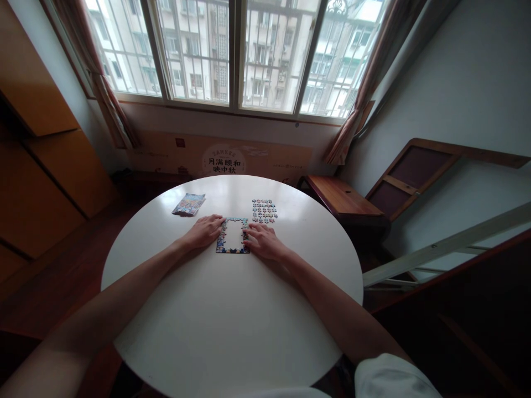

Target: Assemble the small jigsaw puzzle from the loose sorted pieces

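Note:
A rectangular jigsaw puzzle border (233, 251) lies flat on the white round table (224, 320), with bare tabletop showing inside it. My left hand (206, 229) rests at its left side, fingers stretched out and the tips at the upper left edge. On the other side my right hand (265, 241) lies with fingers spread, their tips touching the right edge. Neither hand grips a piece. Loose puzzle pieces (264, 210) are laid out in rows just beyond my right hand. A colourful printed packet (189, 204) lies beyond my left hand.
Beyond the table, a long printed banner (166, 152) runs along the wall under a barred window (236, 55). A wooden bench or low table (344, 195) stands at the back right, near a folded wooden frame (409, 171). Wooden cabinets (45, 177) line the left.

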`<state>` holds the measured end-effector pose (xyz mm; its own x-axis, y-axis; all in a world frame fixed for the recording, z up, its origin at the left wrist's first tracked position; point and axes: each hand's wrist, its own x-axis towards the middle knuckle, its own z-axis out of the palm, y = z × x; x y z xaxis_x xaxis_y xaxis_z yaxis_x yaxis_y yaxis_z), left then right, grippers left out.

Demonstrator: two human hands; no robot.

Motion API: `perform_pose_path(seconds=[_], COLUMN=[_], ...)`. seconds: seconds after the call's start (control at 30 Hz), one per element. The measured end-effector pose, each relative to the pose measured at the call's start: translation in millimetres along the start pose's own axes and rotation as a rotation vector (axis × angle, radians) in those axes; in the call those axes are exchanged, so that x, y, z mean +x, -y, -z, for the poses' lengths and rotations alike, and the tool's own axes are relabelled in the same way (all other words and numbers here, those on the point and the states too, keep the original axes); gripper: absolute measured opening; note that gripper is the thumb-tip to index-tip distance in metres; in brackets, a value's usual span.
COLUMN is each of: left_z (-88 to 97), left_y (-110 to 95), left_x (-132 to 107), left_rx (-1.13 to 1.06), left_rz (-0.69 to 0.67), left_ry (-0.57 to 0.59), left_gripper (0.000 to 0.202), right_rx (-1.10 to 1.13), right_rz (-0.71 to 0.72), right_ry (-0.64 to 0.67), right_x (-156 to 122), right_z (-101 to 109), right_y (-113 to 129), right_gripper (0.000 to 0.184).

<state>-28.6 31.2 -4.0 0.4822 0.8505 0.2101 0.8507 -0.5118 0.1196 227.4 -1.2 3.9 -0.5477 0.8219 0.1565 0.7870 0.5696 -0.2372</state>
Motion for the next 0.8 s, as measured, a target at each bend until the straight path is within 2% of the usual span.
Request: perform_pose_path(seconds=[0.8], left_z=[-2.0], left_y=[1.9], left_x=[1.2], left_rx=[0.016], left_rz=[-0.029], left_ry=[-0.030], left_gripper=[0.046], right_rx=[0.025], right_rz=[0.020], right_ry=[-0.015], right_x=[0.9], right_z=[-1.9], right_y=[-5.7], right_gripper=[0.045])
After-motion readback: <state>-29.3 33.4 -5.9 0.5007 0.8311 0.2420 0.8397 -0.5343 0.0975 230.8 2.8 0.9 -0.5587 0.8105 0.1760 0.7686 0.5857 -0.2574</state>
